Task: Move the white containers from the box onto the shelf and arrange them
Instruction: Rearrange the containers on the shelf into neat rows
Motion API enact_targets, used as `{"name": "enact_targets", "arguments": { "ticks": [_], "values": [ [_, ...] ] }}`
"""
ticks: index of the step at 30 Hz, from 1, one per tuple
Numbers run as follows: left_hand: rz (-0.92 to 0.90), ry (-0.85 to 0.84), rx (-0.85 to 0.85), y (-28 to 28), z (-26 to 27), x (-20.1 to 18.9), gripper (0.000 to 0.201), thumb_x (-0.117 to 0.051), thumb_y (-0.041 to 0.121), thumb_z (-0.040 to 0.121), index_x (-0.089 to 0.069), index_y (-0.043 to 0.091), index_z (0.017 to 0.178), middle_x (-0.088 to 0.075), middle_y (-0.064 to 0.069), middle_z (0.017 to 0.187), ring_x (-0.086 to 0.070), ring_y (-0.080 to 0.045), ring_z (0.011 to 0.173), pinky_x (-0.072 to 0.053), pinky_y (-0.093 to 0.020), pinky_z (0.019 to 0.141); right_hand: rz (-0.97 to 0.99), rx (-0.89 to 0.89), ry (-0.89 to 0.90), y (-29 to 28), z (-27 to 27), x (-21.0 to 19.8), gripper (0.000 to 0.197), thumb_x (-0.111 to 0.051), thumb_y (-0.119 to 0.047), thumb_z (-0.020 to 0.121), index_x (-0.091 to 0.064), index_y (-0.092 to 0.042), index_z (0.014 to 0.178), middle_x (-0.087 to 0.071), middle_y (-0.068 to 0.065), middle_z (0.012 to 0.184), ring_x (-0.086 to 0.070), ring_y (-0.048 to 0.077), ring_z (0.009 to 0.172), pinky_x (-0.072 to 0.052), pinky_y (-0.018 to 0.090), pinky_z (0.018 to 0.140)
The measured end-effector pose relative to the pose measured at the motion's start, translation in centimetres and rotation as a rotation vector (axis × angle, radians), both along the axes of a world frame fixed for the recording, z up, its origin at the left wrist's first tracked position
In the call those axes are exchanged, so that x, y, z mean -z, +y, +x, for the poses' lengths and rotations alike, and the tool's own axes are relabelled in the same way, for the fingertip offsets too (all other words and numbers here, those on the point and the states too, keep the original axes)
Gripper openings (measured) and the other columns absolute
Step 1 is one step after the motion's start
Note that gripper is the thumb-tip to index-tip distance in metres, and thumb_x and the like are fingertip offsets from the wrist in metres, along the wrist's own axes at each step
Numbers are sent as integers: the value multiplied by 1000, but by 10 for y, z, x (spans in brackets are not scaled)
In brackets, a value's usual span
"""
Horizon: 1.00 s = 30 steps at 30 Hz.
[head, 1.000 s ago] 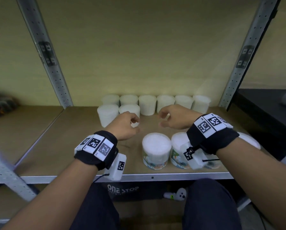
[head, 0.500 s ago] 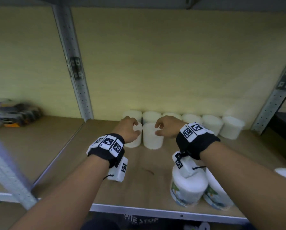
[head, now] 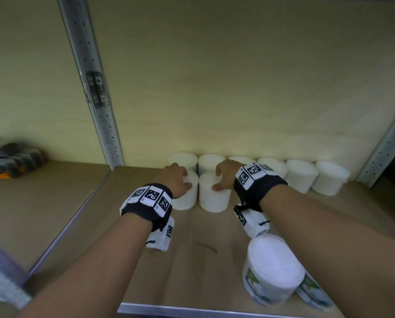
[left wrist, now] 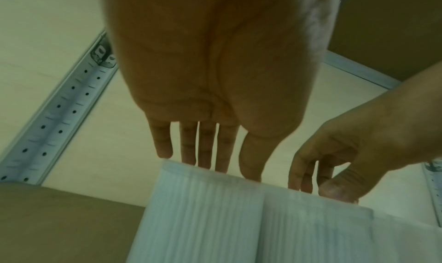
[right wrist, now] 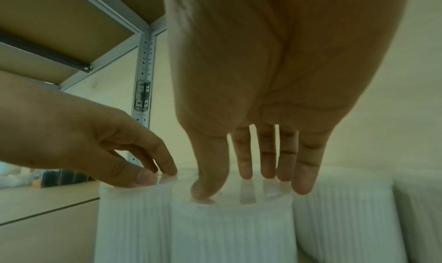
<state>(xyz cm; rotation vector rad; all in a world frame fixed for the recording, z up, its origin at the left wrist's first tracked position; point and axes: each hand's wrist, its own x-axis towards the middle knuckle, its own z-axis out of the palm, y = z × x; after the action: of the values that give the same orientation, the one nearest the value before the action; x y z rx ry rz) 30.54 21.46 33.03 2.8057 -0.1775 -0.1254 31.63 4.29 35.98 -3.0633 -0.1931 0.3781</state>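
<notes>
Two ribbed white containers stand side by side in a second row on the wooden shelf (head: pixel 114 237). My left hand (head: pixel 174 177) rests straight fingertips on the top of the left container (head: pixel 188 198). My right hand (head: pixel 224 175) touches the lid of the right container (head: pixel 213 200). In the right wrist view the right hand (right wrist: pixel 251 182) presses its thumb and fingertips on the lid of the right container (right wrist: pixel 229 229), and the left hand (right wrist: pixel 143 168) touches its neighbour (right wrist: pixel 134 219). The left wrist view shows the left hand (left wrist: pixel 210 163) over its container (left wrist: pixel 203 219). Neither hand grips anything.
Several white containers (head: pixel 302 175) line the back wall behind the pair. Labelled white tubs (head: pixel 272 269) stand near the front edge at the right. Perforated metal posts (head: pixel 93 88) rise at the left and at the right (head: pixel 384 152). Dark items (head: pixel 10 159) lie on the left bay.
Both hands have reached forward from mid-shelf onto the tops of the two second-row containers. The head has moved closer, so the front tubs now sit low right.
</notes>
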Motion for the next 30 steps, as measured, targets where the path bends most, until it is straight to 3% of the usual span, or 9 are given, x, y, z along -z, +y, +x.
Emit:
{"name": "enact_targets", "arguments": {
  "ticks": [7,12,16,18,20,23,26,30],
  "values": [
    [20,-6,8,-1,1,-2,50,-54,35,93,-44,12,136,-41,-9,139,-40,-27,129,-37,-38,107,3,-35,-3,1,1,-2,63,-69,-44,81,-56,-1,125,-59,14,125,-60,29,111,-49,36,96],
    [44,-29,10,-4,-2,-3,48,-52,33,94,-43,12,137,-40,-10,140,-40,-27,128,-37,-35,105,-13,-125,18,-3,0,-8,53,-71,-20,83,-52,-8,131,-53,10,134,-55,25,119,-45,29,94],
    [43,-40,8,-4,-3,-2,47,-52,32,94,-44,12,136,-40,-10,139,-41,-27,127,-37,-35,104,9,-158,62,-3,-1,-13,51,-64,-3,83,-54,-14,132,-51,8,137,-54,25,121,-46,30,95],
    [38,-44,8,-4,-3,-1,47,-51,32,94,-45,11,136,-41,-10,139,-41,-28,127,-37,-35,104,26,-152,52,-1,-2,-14,45,-62,-10,86,-55,-12,131,-53,9,136,-54,26,120,-47,30,94],
    [38,-46,8,-4,-3,0,47,-51,32,94,-45,11,136,-41,-10,138,-41,-28,126,-37,-36,104,3,-129,-29,1,-2,-11,43,-61,-28,89,-58,-7,126,-57,12,131,-57,28,117,-47,32,95],
    [33,-48,5,-4,-3,1,47,-52,32,94,-45,12,135,-41,-10,137,-41,-28,126,-37,-36,103,-40,-90,-46,1,-2,-2,59,-59,-47,87,-53,-6,129,-54,13,132,-56,28,116,-48,36,97],
    [29,-48,1,-4,-3,2,46,-52,32,94,-46,11,135,-42,-10,137,-41,-29,126,-38,-37,104,-45,-86,-24,0,-1,1,66,-65,-49,82,-51,-6,130,-54,13,131,-56,28,115,-48,37,96],
    [17,-57,-3,-4,-2,4,45,-53,31,93,-47,11,133,-42,-11,136,-41,-29,125,-38,-38,103,-16,-92,4,0,-2,-4,63,-68,-39,83,-53,1,130,-57,18,130,-58,31,116,-48,37,97]
  ]
}}
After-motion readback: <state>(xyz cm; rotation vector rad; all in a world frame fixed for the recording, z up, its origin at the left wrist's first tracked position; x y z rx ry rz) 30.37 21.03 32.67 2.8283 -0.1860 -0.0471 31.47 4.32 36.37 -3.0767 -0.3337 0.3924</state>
